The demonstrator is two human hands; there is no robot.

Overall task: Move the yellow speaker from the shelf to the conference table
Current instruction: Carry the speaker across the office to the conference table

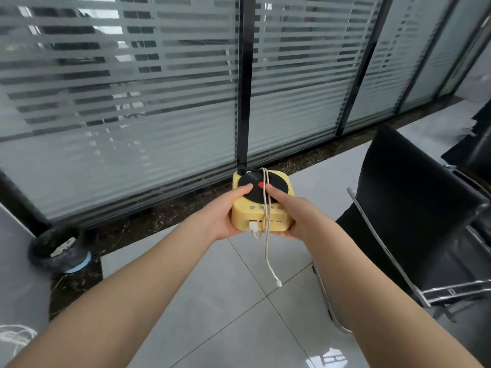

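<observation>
Holding the yellow speaker (pixel 280 214) between both hands, you have it out in front of you at arm's length, above the tiled floor (pixel 212 301) and touching no surface.

Left hand (pixel 223 216): it grips the speaker's left side. The thumb lies flat on the black disc (pixel 276 187) on top, and the fingers curl beneath the body, where they are hidden.

Right hand (pixel 297 216): it grips the right side in the same way. Its thumb rests on the disc just beside the red mark (pixel 261 184) at the centre. The fingers wrap under the lower right corner.

Speaker: it sits nearly level, top face up. A row of small buttons runs along the near edge of the top. The side facing you carries ports.

White cable (pixel 267 251): one plug is seated in the side facing you. The cord is looped over the top of the speaker, passing between your two thumbs. Its free end hangs down below the speaker, with the small connector dangling above the floor.

Surroundings: a glass partition (pixel 132 102) with frosted horizontal stripes stands directly ahead, divided by black frame posts (pixel 242 88). A black chair (pixel 414 213) with a chrome frame stands to your right, near your right forearm. A dark waste bin (pixel 59 251) lined with a bag stands at lower left, by the foot of the partition and well apart from the speaker.
</observation>
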